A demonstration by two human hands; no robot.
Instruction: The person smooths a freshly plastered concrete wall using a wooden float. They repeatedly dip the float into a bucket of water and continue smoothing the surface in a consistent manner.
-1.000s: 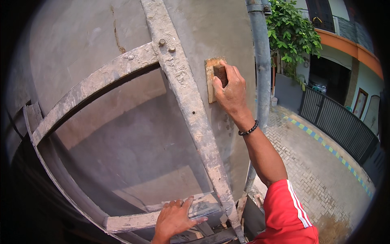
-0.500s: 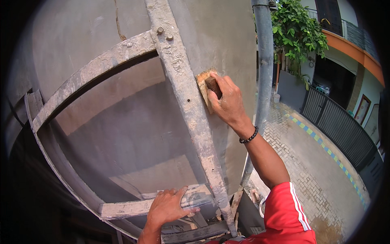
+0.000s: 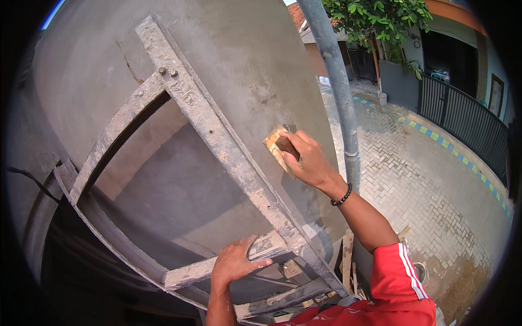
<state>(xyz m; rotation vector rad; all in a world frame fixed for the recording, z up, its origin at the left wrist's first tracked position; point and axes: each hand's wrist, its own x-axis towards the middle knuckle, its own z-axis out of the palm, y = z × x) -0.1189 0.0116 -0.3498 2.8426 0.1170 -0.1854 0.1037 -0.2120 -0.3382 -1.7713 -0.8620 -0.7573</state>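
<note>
My right hand [image 3: 307, 157] grips the dark wooden handle of a plastering float [image 3: 275, 142]. The float's pale, worn board lies against the grey plastered wall [image 3: 239, 70], just right of a slanting scaffold post. Lower down, my left hand [image 3: 236, 262] is on the crossbar [image 3: 198, 273] of the scaffold frame [image 3: 228, 155], with its fingers over the bar and its thumb along the near side. Dried mortar crusts the frame, and two bolts join its curved brace to the post. The float's working face is hidden against the wall.
A grey metal pipe [image 3: 342, 92] stands upright at the wall's right edge. Far below runs a paved lane [image 3: 402, 174], with a dark sliding gate [image 3: 462, 114] and a leafy tree [image 3: 380, 22] beyond. A second bar [image 3: 283, 299] crosses the frame beneath my left hand.
The view has shifted and tilted. My right hand with the float has moved away from the post, farther right along the wall. My left hand stays on the crossbar.
</note>
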